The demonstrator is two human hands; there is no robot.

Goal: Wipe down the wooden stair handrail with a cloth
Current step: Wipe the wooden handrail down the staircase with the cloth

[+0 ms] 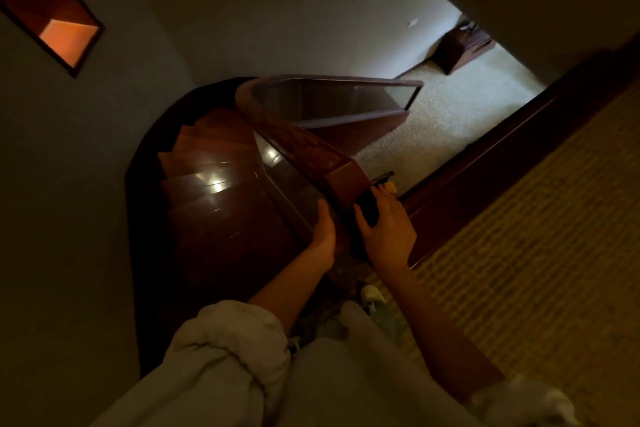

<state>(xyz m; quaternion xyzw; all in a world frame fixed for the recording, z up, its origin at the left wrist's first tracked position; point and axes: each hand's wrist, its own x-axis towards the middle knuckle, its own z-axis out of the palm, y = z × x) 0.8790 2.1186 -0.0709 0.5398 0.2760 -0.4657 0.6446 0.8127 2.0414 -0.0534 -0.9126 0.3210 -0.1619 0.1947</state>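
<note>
Both hands at the near end of the rail, dim light

Right hand [389, 229] has thumb and fingers wrapped round a dark cloth [367, 209], holding it on the near end of the wooden rail [304, 144]. Left hand [323, 230] is relaxed, fingers straight and flat against the rail's left side, just across from the right. Sleeves [228, 340] are pushed up. From there the rail runs away and curves right above a glass panel [287, 180], with glossy wooden stairs [207, 180] winding down on the left and carpet [536, 218] on the right.
</note>
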